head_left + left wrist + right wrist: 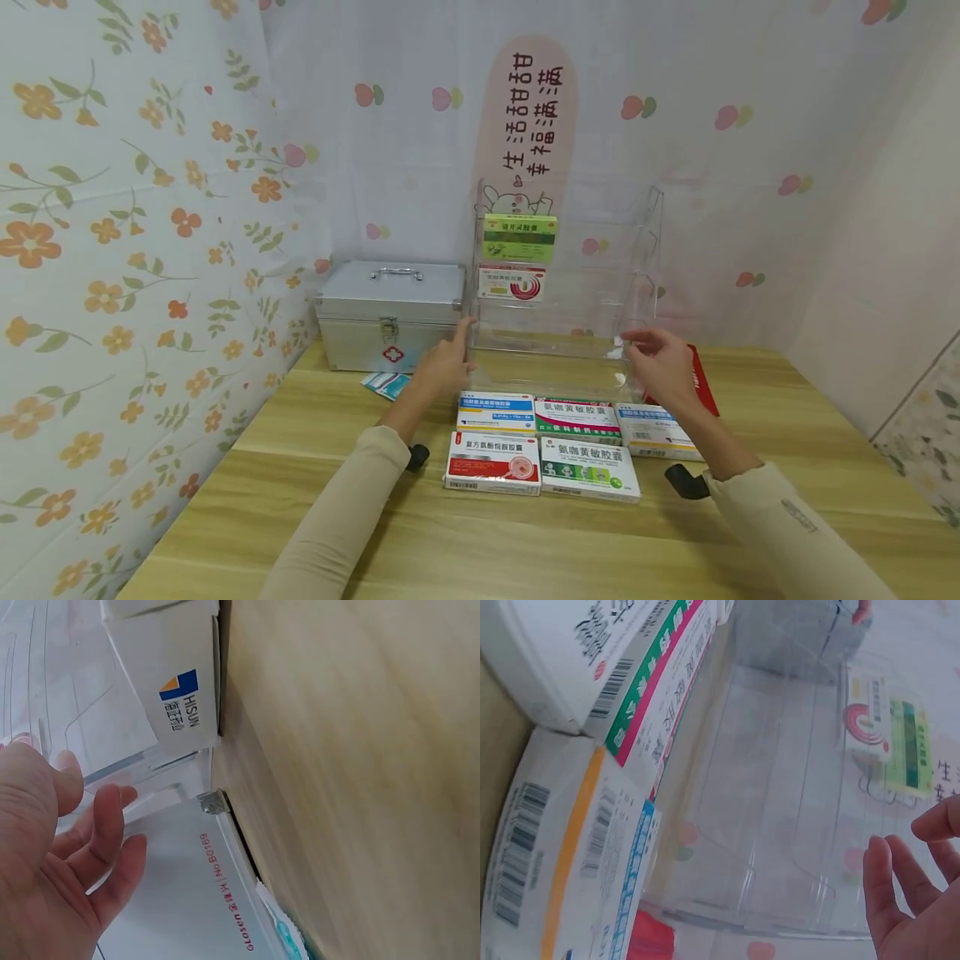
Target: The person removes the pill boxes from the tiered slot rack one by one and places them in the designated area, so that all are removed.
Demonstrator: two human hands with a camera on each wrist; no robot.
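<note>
Head view: wooden table (300, 533), floral walls (112, 250); left grip (448, 360) and right grip (660, 362) both spread apart, holding nothing.

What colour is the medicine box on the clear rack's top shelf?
Green medicine box, clearest in the head view.

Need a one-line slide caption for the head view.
Both open hands, left hand and right hand, flank a clear acrylic rack behind five medicine boxes on a wooden table.

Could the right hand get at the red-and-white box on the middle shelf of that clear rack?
Probably yes. The right hand hovers open at the clear rack's front, and the red-and-white box sits at the open shelf front with nothing before it.
</note>
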